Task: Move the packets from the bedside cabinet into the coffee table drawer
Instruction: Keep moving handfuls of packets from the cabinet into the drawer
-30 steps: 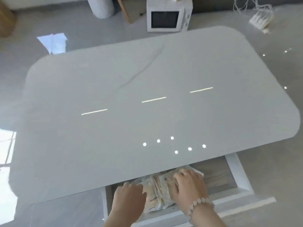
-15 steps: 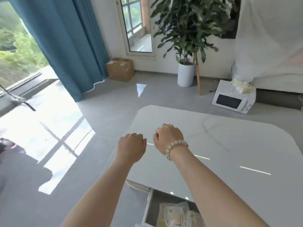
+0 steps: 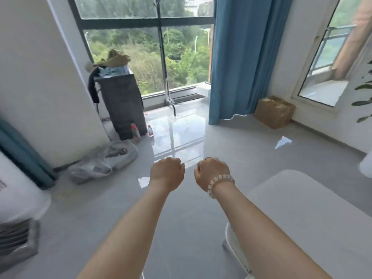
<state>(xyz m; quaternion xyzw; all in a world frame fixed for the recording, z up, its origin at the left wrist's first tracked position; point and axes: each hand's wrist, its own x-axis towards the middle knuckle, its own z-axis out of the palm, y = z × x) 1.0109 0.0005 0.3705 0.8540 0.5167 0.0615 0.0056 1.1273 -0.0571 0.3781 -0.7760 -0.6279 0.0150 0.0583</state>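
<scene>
My left hand [image 3: 167, 174] and my right hand [image 3: 213, 172] are both held out in front of me over the grey floor, each curled into a loose fist with nothing in it. A bead bracelet sits on my right wrist. The white coffee table [image 3: 314, 214] lies at the lower right, with the white edge of its pulled-out drawer [image 3: 233, 248] just showing under my right forearm. No packets are in view, and neither is the bedside cabinet.
A dark grey cabinet [image 3: 122, 105] piled with clothes stands by the window, two bottles at its foot. Plastic bags [image 3: 102, 160] lie on the floor at left. A cardboard box [image 3: 274, 111] sits beside the blue curtain [image 3: 239, 57]. A bed edge [image 3: 18, 200] is at far left.
My hands let go of the packets in the drawer and rose as empty fists. My view swung up and left, from the table top to the window and floor.
</scene>
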